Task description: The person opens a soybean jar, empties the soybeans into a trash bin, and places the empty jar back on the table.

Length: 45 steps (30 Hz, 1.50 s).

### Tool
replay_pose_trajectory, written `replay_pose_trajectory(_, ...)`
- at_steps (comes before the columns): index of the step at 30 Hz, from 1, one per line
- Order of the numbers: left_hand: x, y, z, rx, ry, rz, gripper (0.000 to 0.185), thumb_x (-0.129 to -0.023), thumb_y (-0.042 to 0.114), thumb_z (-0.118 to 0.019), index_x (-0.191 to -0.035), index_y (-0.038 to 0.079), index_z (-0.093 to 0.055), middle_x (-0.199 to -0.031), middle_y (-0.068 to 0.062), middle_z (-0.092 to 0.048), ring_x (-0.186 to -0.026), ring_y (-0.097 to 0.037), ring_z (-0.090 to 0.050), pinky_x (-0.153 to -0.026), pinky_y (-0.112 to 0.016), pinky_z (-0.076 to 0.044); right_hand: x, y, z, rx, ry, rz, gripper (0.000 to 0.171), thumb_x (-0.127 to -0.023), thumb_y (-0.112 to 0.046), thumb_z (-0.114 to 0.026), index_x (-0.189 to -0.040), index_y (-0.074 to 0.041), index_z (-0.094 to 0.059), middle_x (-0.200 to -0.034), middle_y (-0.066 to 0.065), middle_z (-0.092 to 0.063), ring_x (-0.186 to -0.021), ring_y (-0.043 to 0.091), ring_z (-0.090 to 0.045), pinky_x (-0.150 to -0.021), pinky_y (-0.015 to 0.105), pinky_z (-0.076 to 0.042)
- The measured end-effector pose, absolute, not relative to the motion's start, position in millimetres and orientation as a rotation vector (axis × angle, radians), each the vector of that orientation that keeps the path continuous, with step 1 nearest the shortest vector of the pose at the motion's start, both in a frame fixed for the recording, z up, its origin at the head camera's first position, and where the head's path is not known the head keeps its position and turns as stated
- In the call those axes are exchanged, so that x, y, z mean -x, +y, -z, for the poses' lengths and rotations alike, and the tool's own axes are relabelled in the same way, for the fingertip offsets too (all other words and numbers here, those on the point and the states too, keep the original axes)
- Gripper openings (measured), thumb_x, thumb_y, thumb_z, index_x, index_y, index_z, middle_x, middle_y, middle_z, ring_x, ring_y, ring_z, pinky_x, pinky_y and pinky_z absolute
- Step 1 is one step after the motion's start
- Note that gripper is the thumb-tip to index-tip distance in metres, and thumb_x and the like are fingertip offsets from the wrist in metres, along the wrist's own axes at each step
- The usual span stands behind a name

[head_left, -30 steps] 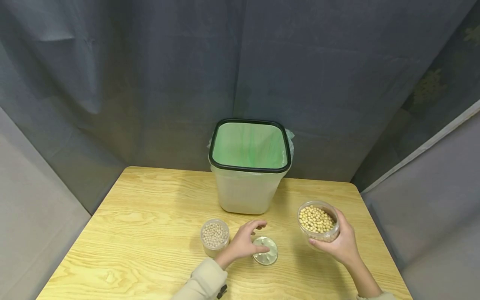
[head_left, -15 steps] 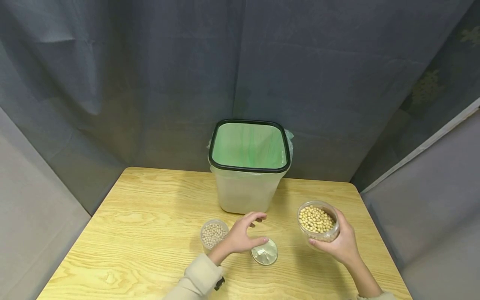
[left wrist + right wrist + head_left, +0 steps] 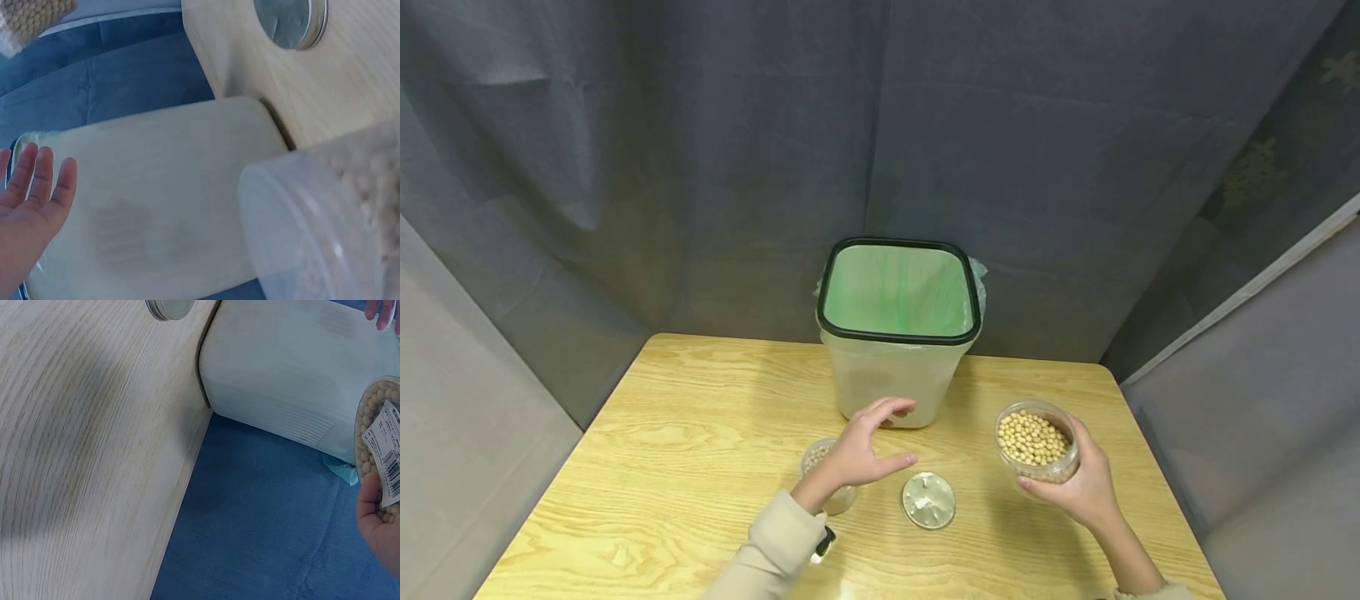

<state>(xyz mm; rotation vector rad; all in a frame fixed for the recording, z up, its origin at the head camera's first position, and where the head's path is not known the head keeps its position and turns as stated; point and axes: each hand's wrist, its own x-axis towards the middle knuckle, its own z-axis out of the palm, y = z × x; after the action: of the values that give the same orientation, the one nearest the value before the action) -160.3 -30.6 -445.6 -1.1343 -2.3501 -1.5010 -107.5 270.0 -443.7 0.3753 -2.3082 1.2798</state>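
Observation:
My right hand (image 3: 1086, 483) grips a clear plastic jar (image 3: 1036, 442) filled with round yellow beans, its open mouth tilted toward the head camera. A white barcode label (image 3: 386, 450) shows on that jar in the right wrist view. My left hand (image 3: 853, 454) hovers empty over the table, fingers spread and thumb apart. Beneath its wrist stands a second clear jar (image 3: 817, 455) of paler beans, lidless and partly hidden by the hand; this jar (image 3: 300, 219) looms close in the left wrist view. A round silvery lid (image 3: 929, 502) lies flat between the two hands.
A whitish bin (image 3: 895, 379) with a black rim and a green liner bag stands at the table's back edge. The wooden table (image 3: 700, 467) is bounded by dark curtains (image 3: 760, 167) behind and grey panels (image 3: 1285, 400) at the sides.
My left hand has moved left and up, away from the lid and over the paler beans' jar, now covering more of it. The right hand and its jar stay put.

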Motion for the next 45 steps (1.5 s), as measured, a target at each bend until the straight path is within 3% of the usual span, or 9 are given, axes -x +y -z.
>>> replay_pose_trajectory(9, 168, -43, 430, 1.137, -2.261, 1.507, 0.06, -0.071, 0.008, -0.073, -0.123, -0.004, -0.048, -0.116, -0.018, -0.055, -0.105, -0.032, -0.051, -0.084, -0.044, -0.046, 108, 270, 443, -0.384, -2.298, -1.278, 0.093, -0.04, 0.006, -0.084, -0.124, 0.009, -0.044, -0.111, 0.024, -0.052, -0.102, -0.004, -0.045, -0.085, 0.007, -0.034)
replay_pose_trajectory(15, 160, -53, 395, 1.144, -2.209, 1.504, 0.055, -0.069, -0.001, -0.071, -0.118, -0.012, -0.049, -0.111, -0.025, -0.055, -0.1, -0.04, -0.051, -0.08, -0.048, -0.046, 109, 271, 443, -0.363, -2.314, -1.263, 0.093, -0.039, 0.006, -0.084, -0.123, 0.009, -0.044, -0.111, 0.022, -0.053, -0.102, -0.005, -0.045, -0.085, 0.007, -0.033)
replay_pose_trajectory(25, 170, -69, 370, 1.046, -2.148, 1.527, 0.056, -0.066, -0.008, -0.075, -0.115, -0.015, -0.05, -0.107, -0.029, -0.055, -0.095, -0.041, -0.053, -0.075, -0.051, -0.047, 110, 273, 444, -0.354, -2.323, -1.254, 0.093, -0.04, 0.006, -0.084, -0.124, 0.009, -0.044, -0.112, 0.018, -0.053, -0.102, -0.005, -0.045, -0.084, 0.007, -0.034)
replay_pose_trajectory(36, 190, -84, 351, 0.836, -2.002, 1.462, 0.041, -0.072, -0.014, -0.067, -0.109, -0.018, -0.052, -0.089, -0.033, -0.056, -0.07, -0.042, -0.054, -0.055, -0.051, -0.046, 109, 270, 441, -0.378, -2.295, -1.279, 0.096, -0.038, 0.006, -0.085, -0.125, 0.007, -0.044, -0.113, 0.022, -0.053, -0.103, -0.004, -0.045, -0.085, 0.007, -0.033)
replay_pose_trajectory(40, 210, -90, 358, 0.641, -2.075, 1.349, 0.045, -0.076, 0.0, -0.068, -0.116, -0.013, -0.05, -0.091, -0.027, -0.055, -0.068, -0.035, -0.054, -0.053, -0.045, -0.047, 110, 270, 441, -0.384, -2.284, -1.281, 0.097, -0.036, 0.008, -0.084, -0.125, 0.007, -0.044, -0.113, 0.02, -0.053, -0.103, -0.004, -0.045, -0.085, 0.007, -0.033)
replay_pose_trajectory(45, 237, -101, 372, 0.457, -2.302, 1.298, 0.069, -0.076, 0.029, -0.07, -0.132, -0.001, -0.042, -0.112, -0.018, -0.05, -0.077, -0.024, -0.051, -0.061, -0.032, -0.045, 113, 270, 443, -0.405, -2.271, -1.271, 0.096, -0.035, 0.01, -0.083, -0.122, 0.011, -0.044, -0.111, 0.023, -0.053, -0.103, -0.004, -0.045, -0.085, 0.006, -0.034)
